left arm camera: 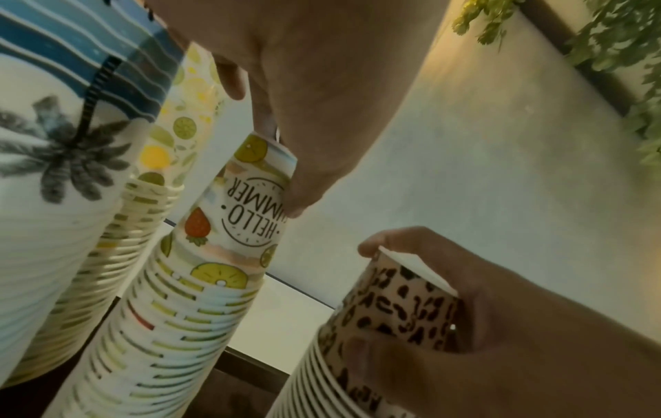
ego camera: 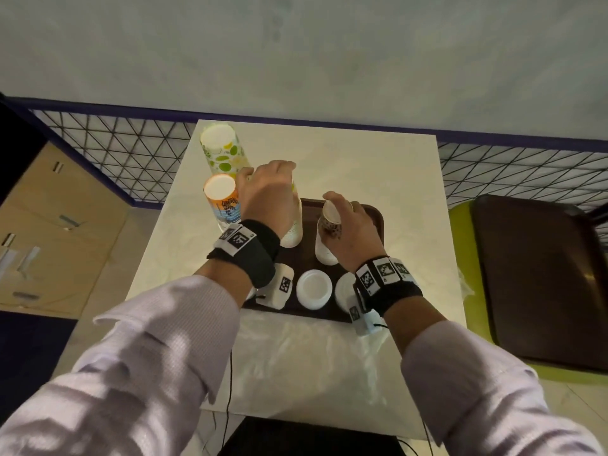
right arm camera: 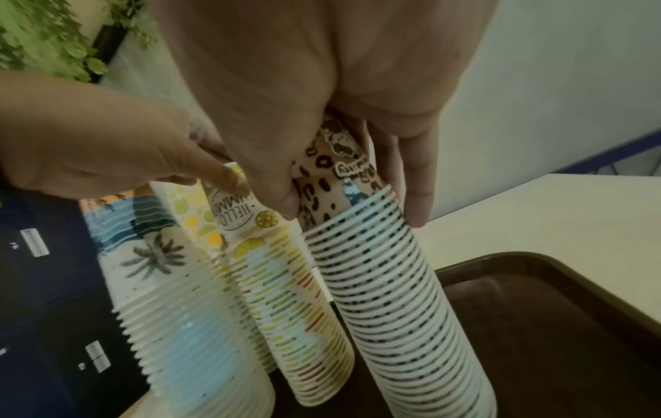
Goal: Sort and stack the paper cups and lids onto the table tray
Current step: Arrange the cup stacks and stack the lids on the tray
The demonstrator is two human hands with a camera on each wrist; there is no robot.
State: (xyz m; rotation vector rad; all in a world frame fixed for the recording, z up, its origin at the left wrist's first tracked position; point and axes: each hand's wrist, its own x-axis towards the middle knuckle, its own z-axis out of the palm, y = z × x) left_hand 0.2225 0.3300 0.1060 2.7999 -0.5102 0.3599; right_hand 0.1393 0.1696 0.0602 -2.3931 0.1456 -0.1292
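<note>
Dark brown plastic tray (ego camera: 375, 215). Stacked paper cups: leopard-spotted tan stack (right arm camera: 386, 282); "HELLO SUMMER" fruit-print stack (left arm camera: 200, 282); blue-wave, palm-tree stack (right arm camera: 171, 282); lemon-lime stack (ego camera: 222, 153). White round lids (ego camera: 314, 289).

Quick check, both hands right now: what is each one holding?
Left hand: fingers curled round the top of the Hello Summer cup stack.
Right hand: gripping the top of the leopard-print cup stack.
</note>
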